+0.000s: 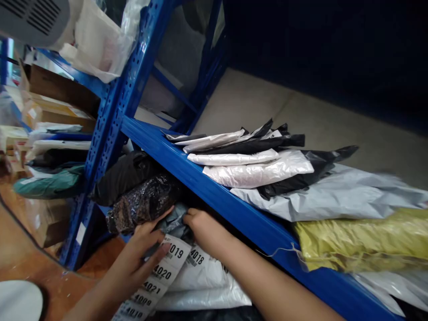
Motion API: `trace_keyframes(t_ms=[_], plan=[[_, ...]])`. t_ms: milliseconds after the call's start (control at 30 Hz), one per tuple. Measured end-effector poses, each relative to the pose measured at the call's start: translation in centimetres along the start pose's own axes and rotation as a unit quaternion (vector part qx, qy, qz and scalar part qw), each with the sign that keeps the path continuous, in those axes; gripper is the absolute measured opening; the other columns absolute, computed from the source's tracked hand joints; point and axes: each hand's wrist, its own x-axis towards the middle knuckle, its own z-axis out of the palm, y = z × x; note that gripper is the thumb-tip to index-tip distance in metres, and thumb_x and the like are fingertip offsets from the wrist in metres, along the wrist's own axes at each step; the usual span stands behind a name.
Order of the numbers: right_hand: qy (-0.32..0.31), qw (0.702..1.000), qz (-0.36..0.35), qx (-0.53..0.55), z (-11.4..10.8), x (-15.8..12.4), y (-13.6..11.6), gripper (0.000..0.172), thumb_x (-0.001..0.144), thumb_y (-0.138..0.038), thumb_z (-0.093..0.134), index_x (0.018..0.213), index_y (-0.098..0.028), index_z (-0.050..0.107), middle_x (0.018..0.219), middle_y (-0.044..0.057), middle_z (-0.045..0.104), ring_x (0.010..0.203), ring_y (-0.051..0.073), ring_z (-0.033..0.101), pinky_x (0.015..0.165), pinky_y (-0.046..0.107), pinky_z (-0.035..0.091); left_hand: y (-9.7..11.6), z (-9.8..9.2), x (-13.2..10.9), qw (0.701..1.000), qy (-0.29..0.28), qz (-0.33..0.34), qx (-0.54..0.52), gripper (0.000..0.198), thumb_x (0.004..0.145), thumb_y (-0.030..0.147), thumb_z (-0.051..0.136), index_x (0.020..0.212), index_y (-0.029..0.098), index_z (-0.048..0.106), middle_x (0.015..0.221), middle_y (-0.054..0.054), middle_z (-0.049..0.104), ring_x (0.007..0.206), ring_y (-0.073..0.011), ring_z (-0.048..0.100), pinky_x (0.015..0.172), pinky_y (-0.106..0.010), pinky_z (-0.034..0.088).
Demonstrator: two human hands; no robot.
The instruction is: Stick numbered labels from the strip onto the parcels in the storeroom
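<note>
My left hand (142, 249) holds a white sheet of number labels (155, 287), its thumb lying over the sheet. The figures 4019, 4020 and 4021 can be read on it. The index finger reaches up to a grey plastic mailer bag (179, 218). On that bag's right side my right hand (200, 229) is closed, with its fingertips partly hidden. Below the hands lie white mailer bags (200, 283), one bearing a 4018 label (196, 257). A black bubble-wrapped parcel (143, 203) rests just behind my left hand.
A blue shelf edge (207, 187) slants above my right forearm. Stacked on it are white, black and grey mailer bags (261, 169) and a yellow parcel (361, 240). A perforated blue upright (115, 102) stands left, near cartons (56, 107) and a green bag (53, 180).
</note>
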Motion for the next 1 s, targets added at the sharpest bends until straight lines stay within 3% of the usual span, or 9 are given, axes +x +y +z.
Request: trace_keyframes(t_ms=[100,167,267,300,467,567,700,833,1000], plan=[[-0.002,0.999,-0.033,-0.028,0.6,-0.2,0.3,0.027,0.078,0.002,0.043,0.084,-0.015,0.063,0.09,0.008,0.062,0.084,0.02,0.059,0.076,0.03,0.045,-1.0,-1.3,0.9,0.993,-0.096,-0.025,-0.069,0.04,0.088,0.05,0.042,0.07,0.02,0.06,0.08,-0.003,0.062,0.08,-0.0168,0.056,0.079,-0.024,0.045],[-0.001,0.998,0.002,0.058,0.7,-0.2,0.6,0.029,0.075,-0.001,0.056,0.098,-0.016,0.061,0.098,0.007,0.062,0.089,0.02,0.059,0.078,0.029,0.045,-1.3,-2.2,1.0,0.984,-0.139,-0.05,-0.103,0.041,0.086,0.053,0.044,0.072,0.019,0.062,0.075,-0.002,0.061,0.075,-0.0159,0.057,0.073,-0.023,0.044],[-0.007,0.977,0.06,0.207,0.2,0.0,0.7,0.083,0.057,-0.013,0.082,0.13,-0.016,0.043,0.119,0.012,0.056,0.106,0.024,0.056,0.089,0.032,0.045,-1.3,-2.8,0.6,0.97,-0.159,-0.097,-0.159,0.043,0.083,0.056,0.047,0.077,0.018,0.064,0.077,-0.002,0.063,0.077,-0.0176,0.058,0.07,-0.024,0.044],[-0.012,0.973,0.065,0.22,-0.1,0.1,0.5,0.088,0.054,-0.017,0.084,0.131,-0.017,0.043,0.121,0.013,0.056,0.108,0.026,0.055,0.092,0.033,0.044,-1.2,-2.7,0.5,0.967,-0.153,-0.112,-0.17,0.043,0.082,0.057,0.047,0.079,0.018,0.064,0.079,-0.003,0.064,0.079,-0.0185,0.058,0.069,-0.024,0.044],[-0.044,0.987,0.074,0.138,-1.4,-0.7,-1.1,0.043,0.062,-0.018,0.075,0.105,-0.018,0.067,0.103,0.011,0.059,0.092,0.027,0.061,0.083,0.037,0.049,-0.6,0.4,0.4,0.98,-0.038,-0.172,-0.096,0.047,0.08,0.058,0.041,0.066,0.017,0.06,0.07,-0.007,0.065,0.067,-0.0202,0.056,0.061,-0.028,0.04],[0.037,0.979,0.05,0.195,-1.6,-1.1,-2.0,0.033,0.061,-0.011,0.069,0.093,-0.018,0.07,0.106,0.009,0.055,0.099,0.023,0.057,0.089,0.034,0.046,-0.5,2.3,1.0,0.979,0.016,-0.198,-0.053,0.05,0.076,0.06,0.038,0.049,0.019,0.049,0.053,-0.006,0.057,0.055,-0.0185,0.048,0.053,-0.029,0.032],[0.072,0.911,0.146,0.378,-0.4,-0.1,-2.3,0.014,0.066,-0.009,0.068,0.078,-0.017,0.066,0.075,-0.001,0.059,0.069,0.011,0.056,0.065,0.023,0.045,-0.1,3.3,1.6,0.963,0.054,-0.237,-0.115,0.051,0.068,0.066,0.046,0.042,0.021,0.045,0.046,-0.006,0.053,0.057,-0.0221,0.052,0.049,-0.028,0.034],[0.036,0.819,0.283,0.499,0.9,1.3,-1.8,0.033,0.045,-0.004,0.081,0.066,-0.016,0.058,0.057,-0.008,0.053,0.052,0.008,0.049,0.054,0.021,0.039,0.0,4.3,1.5,0.951,0.093,-0.254,-0.15,0.05,0.068,0.065,0.051,0.043,0.021,0.051,0.045,-0.007,0.056,0.067,-0.0282,0.061,0.056,-0.029,0.044],[0.06,0.806,0.322,0.494,1.4,1.8,-1.2,0.022,0.059,-0.002,0.069,0.065,-0.017,0.055,0.055,-0.008,0.051,0.052,0.009,0.05,0.058,0.023,0.04,-0.5,4.9,1.5,0.941,0.09,-0.268,-0.185,0.046,0.071,0.059,0.055,0.044,0.022,0.051,0.047,-0.006,0.059,0.072,-0.0291,0.064,0.058,-0.029,0.048]])
